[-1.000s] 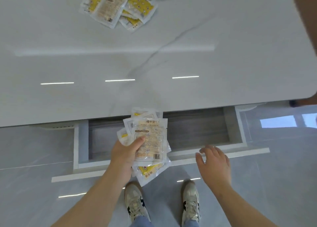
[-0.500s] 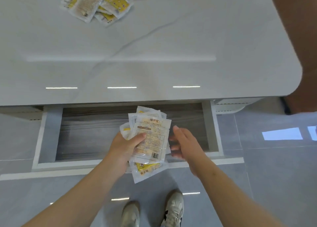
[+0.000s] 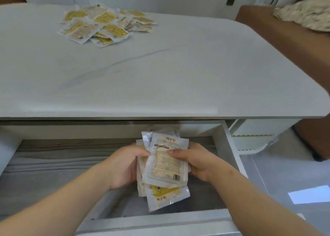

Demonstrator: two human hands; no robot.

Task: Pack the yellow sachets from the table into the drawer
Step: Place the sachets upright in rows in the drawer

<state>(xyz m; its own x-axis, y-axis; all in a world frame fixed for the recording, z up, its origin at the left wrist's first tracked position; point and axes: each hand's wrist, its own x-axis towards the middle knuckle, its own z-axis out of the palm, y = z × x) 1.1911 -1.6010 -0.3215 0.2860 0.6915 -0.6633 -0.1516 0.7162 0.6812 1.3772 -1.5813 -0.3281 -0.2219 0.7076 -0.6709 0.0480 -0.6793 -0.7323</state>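
Note:
A stack of several yellow-and-white sachets (image 3: pixel 165 164) hangs over the open drawer (image 3: pixel 225 157), held from both sides. My left hand (image 3: pixel 123 166) grips the stack's left edge, thumb on top. My right hand (image 3: pixel 193 160) grips its right edge, thumb laid across the top sachet. The drawer's grey wood-grain floor (image 3: pixel 53 166) shows to the left of my hands. A heap of several more sachets (image 3: pixel 105 26) lies at the far left of the white table (image 3: pixel 160 78).
A brown piece of furniture (image 3: pixel 285 39) with a patterned cloth (image 3: pixel 307 15) stands at the right, beyond the table's rounded corner. A white unit (image 3: pixel 253 139) sits under the table right of the drawer. Grey tiled floor (image 3: pixel 285 182) lies at the lower right.
My right hand has come in and taken hold of the stack's right side. The view has dropped closer to the drawer, and the heap on the table now shows in full.

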